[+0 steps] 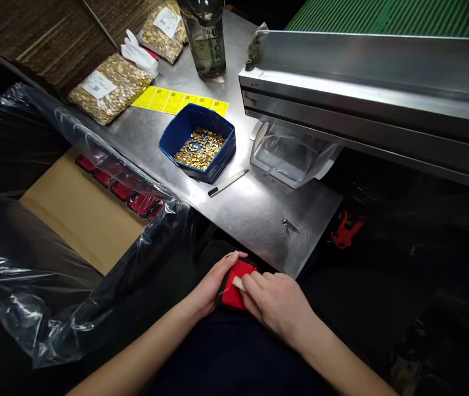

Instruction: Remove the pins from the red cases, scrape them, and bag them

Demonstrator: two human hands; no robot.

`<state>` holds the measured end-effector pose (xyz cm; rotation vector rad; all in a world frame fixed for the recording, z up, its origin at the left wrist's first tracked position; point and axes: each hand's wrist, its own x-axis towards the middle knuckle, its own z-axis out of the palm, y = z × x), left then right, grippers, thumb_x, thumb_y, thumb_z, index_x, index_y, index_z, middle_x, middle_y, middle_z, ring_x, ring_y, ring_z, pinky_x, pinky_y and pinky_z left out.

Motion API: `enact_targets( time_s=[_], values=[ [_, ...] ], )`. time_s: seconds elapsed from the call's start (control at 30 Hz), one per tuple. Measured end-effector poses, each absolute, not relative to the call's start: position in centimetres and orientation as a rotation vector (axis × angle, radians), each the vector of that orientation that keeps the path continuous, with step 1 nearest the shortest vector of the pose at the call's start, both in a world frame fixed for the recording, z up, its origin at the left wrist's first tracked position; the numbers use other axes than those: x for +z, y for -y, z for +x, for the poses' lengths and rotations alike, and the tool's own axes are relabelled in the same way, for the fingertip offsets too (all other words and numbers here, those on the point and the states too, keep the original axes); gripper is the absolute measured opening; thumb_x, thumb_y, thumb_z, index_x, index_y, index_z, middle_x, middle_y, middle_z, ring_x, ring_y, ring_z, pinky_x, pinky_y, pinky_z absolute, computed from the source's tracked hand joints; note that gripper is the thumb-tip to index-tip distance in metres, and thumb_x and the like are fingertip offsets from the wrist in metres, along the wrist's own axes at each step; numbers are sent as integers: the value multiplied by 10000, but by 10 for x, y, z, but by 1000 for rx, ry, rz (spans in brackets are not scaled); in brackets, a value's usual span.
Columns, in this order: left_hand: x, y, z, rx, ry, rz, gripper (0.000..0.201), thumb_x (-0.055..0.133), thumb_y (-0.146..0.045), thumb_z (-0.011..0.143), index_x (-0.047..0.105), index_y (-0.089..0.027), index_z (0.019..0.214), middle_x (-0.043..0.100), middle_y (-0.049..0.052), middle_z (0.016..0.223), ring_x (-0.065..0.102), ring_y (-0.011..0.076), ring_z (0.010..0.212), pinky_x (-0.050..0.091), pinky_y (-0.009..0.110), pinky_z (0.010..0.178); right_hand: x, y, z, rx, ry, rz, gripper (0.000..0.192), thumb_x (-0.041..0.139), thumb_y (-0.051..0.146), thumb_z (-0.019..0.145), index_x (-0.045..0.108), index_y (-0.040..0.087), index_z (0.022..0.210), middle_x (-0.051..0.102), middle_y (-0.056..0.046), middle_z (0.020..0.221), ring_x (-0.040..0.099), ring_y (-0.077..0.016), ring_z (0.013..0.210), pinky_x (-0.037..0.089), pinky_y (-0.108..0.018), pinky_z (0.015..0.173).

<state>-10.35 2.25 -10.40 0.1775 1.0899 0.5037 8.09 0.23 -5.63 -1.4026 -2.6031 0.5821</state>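
Near my lap, my left hand (213,284) grips a red and black plastic part (242,268) by its left side, thumb along the upper edge. The part has a flat red face and a dark rim. My right hand (277,301) is closed on a small pale piece (238,283), whose tip rests against or just over the red face; its other end is hidden in the fingers. On the metal table beyond lie a pen-like tool (229,182), a nail clipper (290,225) and a blue bin (228,148) of small brass-coloured pieces.
Left stands a plastic-lined box with cardboard (81,214) and several red parts (121,190). Farther back are bags of brass pieces (125,82), yellow labels (168,100) and a bottle (207,49). A metal rail (362,93) overhangs a clear tray (283,151) beside the green conveyor (395,16).
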Motion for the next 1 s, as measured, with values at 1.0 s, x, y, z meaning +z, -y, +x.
enact_targets(
  time_s=[1.0],
  values=[
    [-107, -31, -105, 394, -1054, 281, 485, 683, -577, 910, 707, -169, 1174, 746, 110, 965, 684, 241, 832, 527, 316, 761, -65, 8, 95, 947, 2752, -1271, 91, 464, 257, 1049, 524, 240, 983, 691, 55, 730, 614, -150, 549, 199, -347, 549]
  ],
)
